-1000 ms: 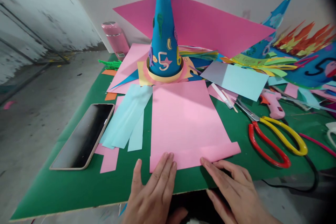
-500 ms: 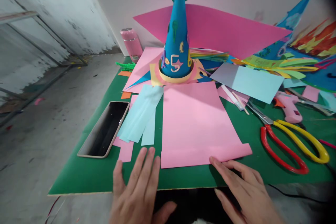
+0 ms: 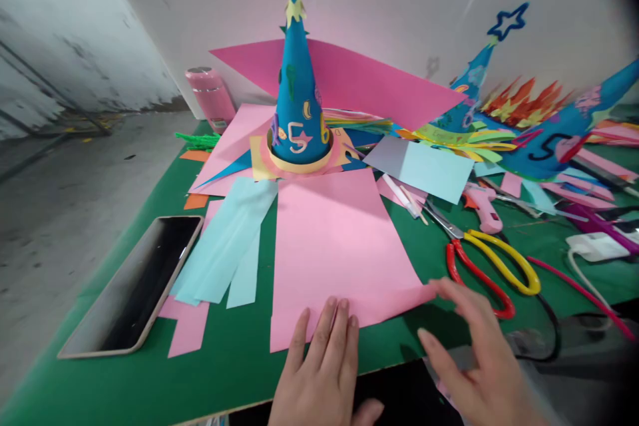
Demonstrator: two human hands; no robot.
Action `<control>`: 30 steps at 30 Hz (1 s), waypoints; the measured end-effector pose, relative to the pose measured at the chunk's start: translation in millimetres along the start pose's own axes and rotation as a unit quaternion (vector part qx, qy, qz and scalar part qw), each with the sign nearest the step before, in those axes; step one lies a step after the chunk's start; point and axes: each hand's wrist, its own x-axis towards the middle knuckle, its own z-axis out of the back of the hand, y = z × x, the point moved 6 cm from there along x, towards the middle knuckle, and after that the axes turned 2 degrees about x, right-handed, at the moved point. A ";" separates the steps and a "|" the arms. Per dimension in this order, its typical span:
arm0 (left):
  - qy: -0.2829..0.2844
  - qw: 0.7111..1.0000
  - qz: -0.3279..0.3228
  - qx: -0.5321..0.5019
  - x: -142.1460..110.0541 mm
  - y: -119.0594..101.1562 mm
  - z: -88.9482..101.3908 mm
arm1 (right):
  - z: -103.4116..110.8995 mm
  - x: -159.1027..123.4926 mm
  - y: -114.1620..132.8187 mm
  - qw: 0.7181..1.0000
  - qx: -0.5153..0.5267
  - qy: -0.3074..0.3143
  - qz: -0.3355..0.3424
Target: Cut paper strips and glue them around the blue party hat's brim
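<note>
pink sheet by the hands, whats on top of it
The left hand rests on the pink sheet; the right hand touches its near right corner. Paper beneath the left hand is hidden.

Your green table [image 3: 124, 386] carries, left to right: phone [image 3: 134, 286], screen up; pale blue strips [image 3: 227, 246]; pink sheet [image 3: 339, 246]; scissors [image 3: 456, 234], blades pointing away. The glue gun [image 3: 484, 206] lies just beyond them.

Two bare hands [image 3: 319, 373], slim fingers [image 3: 325, 339], short nails [image 3: 344, 304]
</note>
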 end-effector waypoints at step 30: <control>-0.032 0.998 -0.043 0.028 9.1 0.1 -14.0 | -11.5 29.9 -25.4 0.998 0.018 0.032 -0.055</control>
